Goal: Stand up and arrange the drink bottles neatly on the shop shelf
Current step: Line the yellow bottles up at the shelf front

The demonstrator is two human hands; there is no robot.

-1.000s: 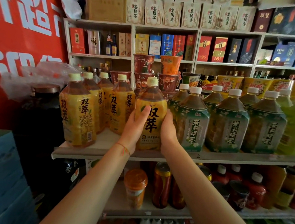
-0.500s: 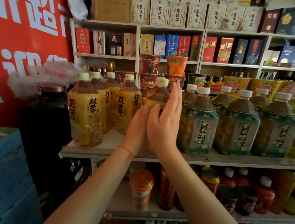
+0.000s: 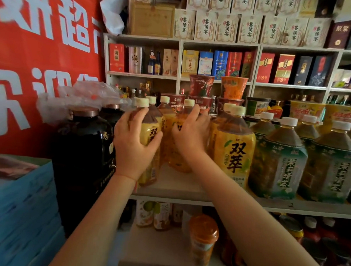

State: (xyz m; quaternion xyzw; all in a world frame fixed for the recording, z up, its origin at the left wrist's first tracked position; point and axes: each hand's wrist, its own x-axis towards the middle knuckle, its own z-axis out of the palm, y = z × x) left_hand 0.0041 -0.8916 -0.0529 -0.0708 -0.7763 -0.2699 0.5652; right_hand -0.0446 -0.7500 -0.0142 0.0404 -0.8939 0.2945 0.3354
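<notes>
Several yellow-labelled tea bottles stand at the left of the white shop shelf (image 3: 180, 190). My left hand (image 3: 133, 144) grips the front-left yellow bottle (image 3: 150, 135), fingers curled round its shoulder. My right hand (image 3: 190, 135) is wrapped round a yellow bottle (image 3: 176, 153) further back, which is blurred. Another yellow bottle (image 3: 233, 153) stands upright at the front, just right of my right wrist, with its label facing me. Green-labelled tea bottles (image 3: 280, 163) fill the shelf to the right.
Dark jars (image 3: 81, 149) under a plastic bag stand left of the shelf, against a red banner. Noodle cups (image 3: 200, 87) are stacked behind the bottles. Boxed liquor fills the back shelves. Cans and bottles sit on the lower shelf. Blue boxes (image 3: 20, 202) are stacked at lower left.
Both hands have left the yellow bottle set down at the front and moved left. The left hand now grips the front-left bottle, the right one a bottle behind. The camera has moved closer.
</notes>
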